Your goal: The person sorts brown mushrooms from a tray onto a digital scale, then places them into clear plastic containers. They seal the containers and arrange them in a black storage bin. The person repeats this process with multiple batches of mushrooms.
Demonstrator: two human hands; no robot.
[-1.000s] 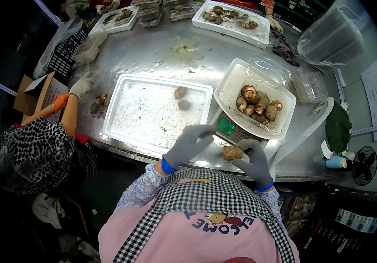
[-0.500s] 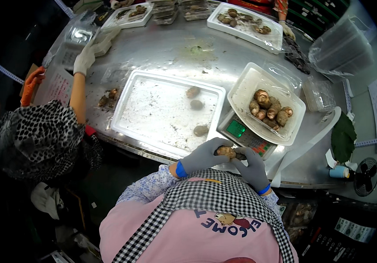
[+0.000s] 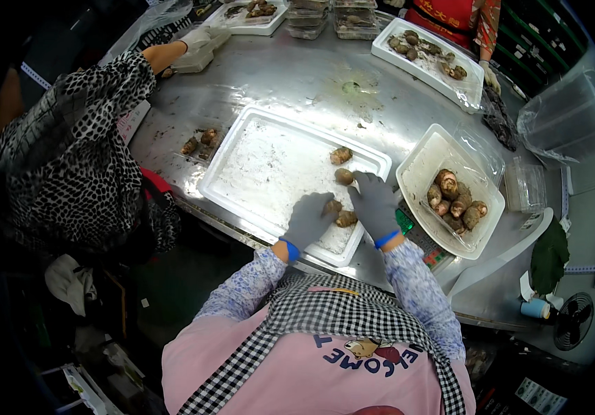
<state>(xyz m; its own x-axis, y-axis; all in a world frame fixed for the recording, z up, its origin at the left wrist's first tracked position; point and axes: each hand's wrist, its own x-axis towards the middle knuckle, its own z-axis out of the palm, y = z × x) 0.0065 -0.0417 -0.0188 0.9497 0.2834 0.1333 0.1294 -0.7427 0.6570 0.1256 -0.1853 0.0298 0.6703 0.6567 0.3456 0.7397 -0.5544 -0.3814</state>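
Both my gloved hands are over the right part of a white foam tray point(image 3: 209, 181). My left hand point(image 3: 309, 221) curls its fingers against a small brown taro point(image 3: 331, 206); the grip is partly hidden. A second taro point(image 3: 346, 218) lies beside it, between my hands. My right hand point(image 3: 375, 204) has its fingers apart, tips close to a rounder taro point(image 3: 344, 176); I cannot tell whether they touch it. Farther up the tray lies one more taro point(image 3: 341, 155). Right of my right hand, a white tub point(image 3: 408, 162) holds a clear pack of several taros point(image 3: 458, 202).
The tub stands on a scale point(image 3: 438, 259) with a lit green display. Clear packs point(image 3: 526, 185) and a fan point(image 3: 574, 321) are at right. A co-worker in spotted clothing point(image 3: 76, 159) reaches across at left. Another foam tray point(image 3: 474, 93) and stacked packs point(image 3: 307, 19) stand at the back.
My hands have moved from the tray's near edge, where they held a taro together, onto the tray and apart. Another taro now lies there. The view has shifted; the co-worker at left leans farther forward.
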